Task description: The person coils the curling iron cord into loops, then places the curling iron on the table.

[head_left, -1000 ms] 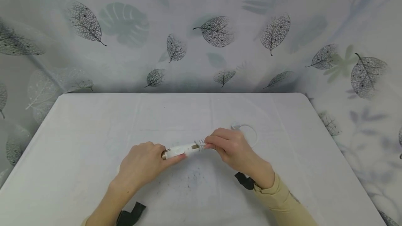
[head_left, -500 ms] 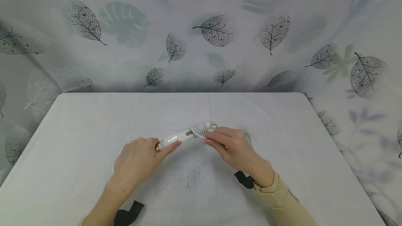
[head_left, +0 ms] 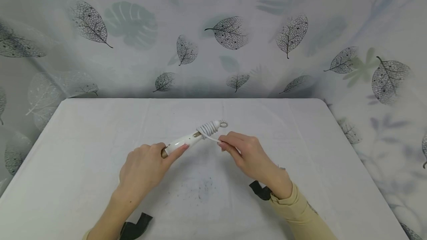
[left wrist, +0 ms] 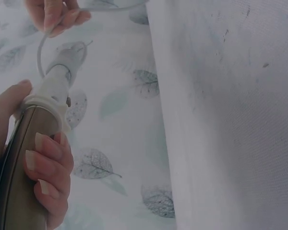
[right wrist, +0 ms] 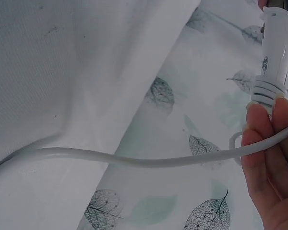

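Note:
My left hand [head_left: 143,167] grips a curling iron with a white handle [head_left: 181,142] and a bronze barrel [left wrist: 26,167]. In the left wrist view, several fingers [left wrist: 50,167] curl round the barrel. The handle points away and to the right, above the table. Several turns of a thin white cord [head_left: 208,127] lie round its far end, and a small hanging loop [head_left: 224,124] sticks out at the tip. To the right, my right hand [head_left: 248,156] pinches the cord, which runs taut from the handle to the fingertips. In the right wrist view, more cord [right wrist: 168,162] trails off leftward.
A white cloth covers the table [head_left: 100,132], with small dark specks [head_left: 201,192] near the middle front. Black straps [head_left: 136,227] hang at the wrists. Behind the table hangs a leaf-patterned curtain [head_left: 200,6]. A bit of the cord's end shows behind the right forearm.
The curling iron's handle end has swung up and away from me, showing more cord turns. My left hand has shifted slightly left. The cord loop once lying at the right has been drawn in.

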Available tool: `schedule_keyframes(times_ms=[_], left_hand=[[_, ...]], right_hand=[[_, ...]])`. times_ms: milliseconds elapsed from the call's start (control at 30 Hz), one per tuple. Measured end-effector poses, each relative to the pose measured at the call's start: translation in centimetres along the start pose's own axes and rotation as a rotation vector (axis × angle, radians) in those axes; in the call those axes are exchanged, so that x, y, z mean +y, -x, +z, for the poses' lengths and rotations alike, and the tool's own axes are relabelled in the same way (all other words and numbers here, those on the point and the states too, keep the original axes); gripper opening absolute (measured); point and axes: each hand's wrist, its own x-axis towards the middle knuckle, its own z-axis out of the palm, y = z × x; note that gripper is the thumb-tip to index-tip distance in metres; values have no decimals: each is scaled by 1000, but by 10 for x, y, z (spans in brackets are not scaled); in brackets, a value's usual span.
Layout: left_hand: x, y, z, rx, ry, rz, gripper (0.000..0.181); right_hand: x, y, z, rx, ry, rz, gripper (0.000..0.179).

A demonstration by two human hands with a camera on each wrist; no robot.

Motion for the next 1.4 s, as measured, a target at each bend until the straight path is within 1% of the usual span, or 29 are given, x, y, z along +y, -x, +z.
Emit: schedule_keyframes(times_ms=[100,200,433,600,733,867,1000,1133,1233,1300,1400], left_hand=[[-1,-1,0,12,14,5,67],[-2,-1,-1,23,29,7,68],[-3,-2,-3,10,56,-16,70],[-1,-2,-3,49,74,-6,67],[1,-2,-3,86,94,11,63],[2,-2,-3,99,113,12,62],[2,-1,-2,111,131,21,60],[2,-1,0,152,155,70,53],[2,-1,1,175,173,105,50],[2,-1,1,175,180,116,50],[3,0,1,160,190,116,48]], right_hand=[[1,0,1,-1,19,20,14],[2,0,1,4,25,30,14],[3,1,1,-1,34,42,18],[4,2,3,-8,74,16,23],[4,1,5,33,121,-16,21],[6,0,7,75,154,-17,18],[4,1,7,56,130,7,18],[2,2,6,11,71,50,22],[2,1,6,-7,56,83,20],[2,1,6,-11,59,95,18],[2,0,7,-9,55,101,18]])
